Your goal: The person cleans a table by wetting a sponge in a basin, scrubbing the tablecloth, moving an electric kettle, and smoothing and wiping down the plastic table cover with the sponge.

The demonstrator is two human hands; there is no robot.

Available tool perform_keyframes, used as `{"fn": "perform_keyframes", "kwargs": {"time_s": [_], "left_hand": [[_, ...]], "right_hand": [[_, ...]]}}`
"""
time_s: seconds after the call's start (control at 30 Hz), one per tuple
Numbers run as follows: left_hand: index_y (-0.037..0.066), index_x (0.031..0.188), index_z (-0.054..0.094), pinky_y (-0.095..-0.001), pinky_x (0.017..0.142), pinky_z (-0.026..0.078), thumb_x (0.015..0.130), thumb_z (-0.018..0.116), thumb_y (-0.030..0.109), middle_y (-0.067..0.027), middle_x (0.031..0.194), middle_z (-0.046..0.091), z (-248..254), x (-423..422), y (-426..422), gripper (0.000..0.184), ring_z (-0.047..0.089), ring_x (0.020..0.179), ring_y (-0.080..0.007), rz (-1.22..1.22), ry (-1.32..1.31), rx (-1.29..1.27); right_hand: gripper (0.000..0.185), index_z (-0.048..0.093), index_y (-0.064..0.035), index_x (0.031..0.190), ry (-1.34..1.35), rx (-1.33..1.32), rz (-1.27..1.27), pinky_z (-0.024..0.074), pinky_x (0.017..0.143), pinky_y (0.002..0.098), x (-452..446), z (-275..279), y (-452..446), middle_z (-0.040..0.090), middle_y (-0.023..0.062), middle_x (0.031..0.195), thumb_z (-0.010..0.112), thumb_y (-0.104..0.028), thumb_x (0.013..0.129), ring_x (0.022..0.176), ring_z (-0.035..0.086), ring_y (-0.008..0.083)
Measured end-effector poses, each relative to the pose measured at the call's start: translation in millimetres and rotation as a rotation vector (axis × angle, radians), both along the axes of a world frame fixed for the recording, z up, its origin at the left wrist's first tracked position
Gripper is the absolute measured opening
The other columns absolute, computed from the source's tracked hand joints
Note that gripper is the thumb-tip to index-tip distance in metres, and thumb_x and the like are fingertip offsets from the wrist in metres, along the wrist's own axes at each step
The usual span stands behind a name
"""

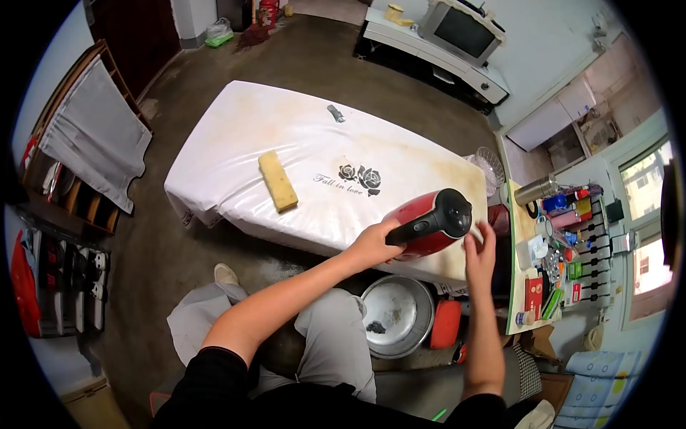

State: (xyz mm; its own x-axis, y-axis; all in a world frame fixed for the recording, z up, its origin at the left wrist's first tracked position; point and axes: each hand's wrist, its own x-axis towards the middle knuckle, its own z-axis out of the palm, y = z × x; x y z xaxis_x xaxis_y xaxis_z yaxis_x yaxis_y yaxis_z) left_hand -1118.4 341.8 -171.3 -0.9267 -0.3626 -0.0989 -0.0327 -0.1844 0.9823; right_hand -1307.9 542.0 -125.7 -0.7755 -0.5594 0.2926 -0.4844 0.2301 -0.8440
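A red electric kettle (421, 243) with a black lid and handle is held over the near right corner of the table. My left hand (375, 247) is closed round its black handle. On the kettle's right side, my right hand (480, 256) has its fingers apart and slightly curled, and a narrow gap seems to separate it from the kettle. A yellow sponge block (277, 181) lies on the white tablecloth (229, 143), left of the printed roses. Farther back on the cloth rests a small dark object (335, 113) whose kind I cannot make out.
Below the table edge, a metal basin (400, 314) with a dark scrap inside stands beside a red container (446, 324). To the right, a side table (523, 286) is crowded with bottles and boxes. A TV stand (429, 57) is at the back, a shoe rack (71, 286) at left.
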Motion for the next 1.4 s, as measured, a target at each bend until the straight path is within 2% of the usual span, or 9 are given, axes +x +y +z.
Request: {"fn": "perform_keyframes", "kwargs": {"time_s": [0.13, 0.27, 0.37, 0.53, 0.67, 0.8, 0.93, 1.23, 1.4], "left_hand": [[0.003, 0.114, 0.061, -0.0278, 0.076, 0.053, 0.086, 0.069, 0.012, -0.006, 0.094, 0.062, -14.6, 7.7, -5.6, 0.03, 0.062, 0.083, -0.0127, 0.06, 0.247, -0.309], [0.003, 0.131, 0.055, -0.0297, 0.086, 0.053, 0.091, 0.061, 0.009, -0.0081, 0.113, 0.063, -25.8, 41.5, -19.3, 0.04, 0.063, 0.098, -0.0166, 0.016, 0.276, -0.271], [0.0, 0.13, 0.055, -0.031, 0.084, 0.058, 0.098, 0.056, 0.011, -0.0113, 0.122, 0.063, -30.2, 101.0, -44.7, 0.034, 0.066, 0.107, -0.0187, -0.02, -0.022, 0.229], [0.007, 0.121, 0.058, -0.0314, 0.082, 0.054, 0.098, 0.054, 0.013, -0.0082, 0.12, 0.065, -90.6, 231.9, -64.5, 0.024, 0.066, 0.1, -0.0173, 0.506, -0.154, 0.363], [0.008, 0.119, 0.058, -0.0302, 0.078, 0.054, 0.099, 0.053, 0.013, -0.0063, 0.113, 0.066, -125.4, 273.1, -55.1, 0.021, 0.066, 0.099, -0.016, 0.52, -0.356, 0.387], [0.006, 0.119, 0.058, -0.0292, 0.075, 0.055, 0.101, 0.052, 0.013, -0.0073, 0.108, 0.066, -101.1, 247.3, -53.3, 0.02, 0.068, 0.096, -0.0173, 0.354, -0.317, 0.494], [0.004, 0.119, 0.058, -0.0299, 0.075, 0.056, 0.101, 0.051, 0.013, -0.0102, 0.111, 0.066, -118.1, 233.1, -73.5, 0.021, 0.068, 0.097, -0.0197, 0.447, -0.197, 0.567], [0.007, 0.129, 0.05, -0.0408, 0.08, 0.059, 0.104, 0.049, 0.032, -0.0126, 0.124, 0.062, -143.4, 251.8, -141.7, 0.036, 0.066, 0.108, -0.0265, 0.642, -0.117, 0.691], [0.006, 0.124, 0.052, -0.0476, 0.092, 0.054, 0.09, 0.048, 0.026, -0.0119, 0.125, 0.06, -148.5, 234.5, -170.0, 0.04, 0.063, 0.11, -0.0312, 0.674, 0.101, 0.809]], "right_hand": [[0.027, 0.055, -0.0032, 0.112, -0.202, 0.106, -0.126, 0.0468, 0.071, 0.0247, 88.4, -51.3, 15.2, 0.055, 0.0019, 0.092, 0.067, -0.016, 0.092, 0.08, 0.053, 0.0101], [0.034, 0.053, 0.0012, 0.123, -0.527, -0.012, 0.203, 0.0507, 0.09, 0.0287, 174.4, -65.0, -30.1, 0.063, 0.0115, 0.115, 0.065, -0.004, 0.092, 0.105, 0.062, 0.0165], [0.032, 0.054, 0.002, 0.123, -0.405, -0.079, 0.226, 0.05, 0.091, 0.0293, 181.1, -61.8, -67.8, 0.062, 0.0115, 0.116, 0.064, -0.007, 0.094, 0.105, 0.062, 0.017], [0.027, 0.057, 0.001, 0.117, -0.377, 0.063, 0.242, 0.0501, 0.086, 0.0291, 168.9, -84.1, -78.5, 0.064, 0.0081, 0.105, 0.065, -0.013, 0.095, 0.096, 0.063, 0.0155], [0.019, 0.059, -0.0056, 0.107, -0.989, -0.113, -0.102, 0.0548, 0.076, 0.03, 170.1, -104.0, -34.8, 0.063, 0.0048, 0.1, 0.063, -0.02, 0.096, 0.09, 0.064, 0.0145], [0.043, 0.055, -0.0092, 0.11, -1.328, -0.356, -0.502, 0.0533, 0.088, 0.0425, 121.1, -193.6, 22.9, 0.061, 0.008, 0.105, 0.066, -0.047, 0.092, 0.1, 0.062, 0.023], [0.076, 0.051, -0.0099, 0.13, -1.262, -0.6, -0.609, 0.049, 0.094, 0.0521, 50.9, -208.4, 25.7, 0.058, 0.0125, 0.117, 0.064, -0.068, 0.083, 0.11, 0.057, 0.0288], [0.066, 0.045, -0.0127, 0.143, -1.189, -0.695, -0.509, 0.0439, 0.105, 0.0568, -3.5, -206.7, 9.7, 0.05, 0.0094, 0.144, 0.052, -0.059, 0.096, 0.128, 0.051, 0.0326], [0.069, 0.043, -0.0177, 0.146, -1.166, -0.752, -0.463, 0.0365, 0.111, 0.0552, -3.7, -213.2, 9.5, 0.046, 0.0073, 0.148, 0.048, -0.064, 0.095, 0.134, 0.044, 0.0314]]}}
